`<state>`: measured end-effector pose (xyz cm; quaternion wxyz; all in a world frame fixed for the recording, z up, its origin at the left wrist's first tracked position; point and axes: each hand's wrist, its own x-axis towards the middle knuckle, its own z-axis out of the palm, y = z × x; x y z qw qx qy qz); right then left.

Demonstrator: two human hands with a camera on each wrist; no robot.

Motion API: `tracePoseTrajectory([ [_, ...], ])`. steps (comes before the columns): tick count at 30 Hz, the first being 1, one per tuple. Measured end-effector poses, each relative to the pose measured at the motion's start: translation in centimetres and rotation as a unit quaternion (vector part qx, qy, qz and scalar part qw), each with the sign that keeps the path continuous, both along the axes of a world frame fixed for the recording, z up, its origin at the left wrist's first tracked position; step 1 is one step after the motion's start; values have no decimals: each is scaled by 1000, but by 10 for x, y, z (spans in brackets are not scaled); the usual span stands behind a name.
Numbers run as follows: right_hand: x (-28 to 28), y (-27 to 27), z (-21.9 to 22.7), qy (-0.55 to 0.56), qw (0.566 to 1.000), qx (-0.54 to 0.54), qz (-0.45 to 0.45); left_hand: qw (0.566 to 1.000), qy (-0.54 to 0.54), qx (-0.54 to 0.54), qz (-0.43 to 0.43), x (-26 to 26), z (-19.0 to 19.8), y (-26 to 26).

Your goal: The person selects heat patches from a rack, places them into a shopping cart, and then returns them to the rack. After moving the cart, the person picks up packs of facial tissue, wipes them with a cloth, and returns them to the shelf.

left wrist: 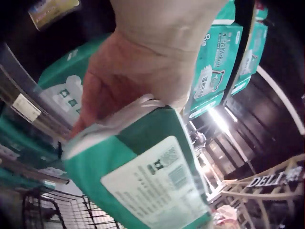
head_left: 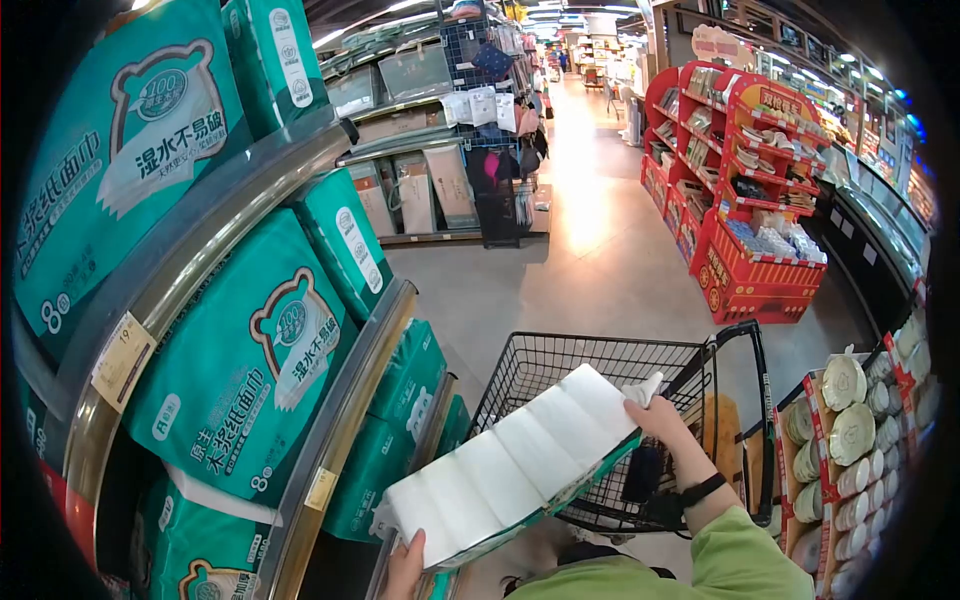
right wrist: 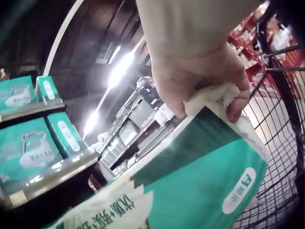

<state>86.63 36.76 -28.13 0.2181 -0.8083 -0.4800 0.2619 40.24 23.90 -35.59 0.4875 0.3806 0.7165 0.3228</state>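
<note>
A long green and white pack of tissues is held across the front of the body, its white ribbed side up, in the head view. The right hand pinches the bunched wrapper at its far right end; in the right wrist view the fingers of that hand curl round the white gathered plastic. At the near left end the left hand grips the pack's corner. The left wrist view shows that hand over the wrapper end, above a green side with a white label. Part of the pack overlaps the black wire cart.
The black wire cart stands just beyond the pack. Shelves with green tissue packs rise close on the left, their metal edge near the left hand. Bowls are racked at the right; a red display stands farther off beside the aisle.
</note>
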Motion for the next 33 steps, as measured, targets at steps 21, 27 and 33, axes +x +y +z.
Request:
tracePoseTrajectory([
  [21,-244,-4,-35,-252,839,170,451,963,-236,80,104,10,-39,5],
  [27,-297,-92,-36,-167,690,247,660,872,-452,163,97,0,-66,-2],
  [33,-238,-89,-27,-170,643,259,700,864,-472,129,114,5,-77,-1],
])
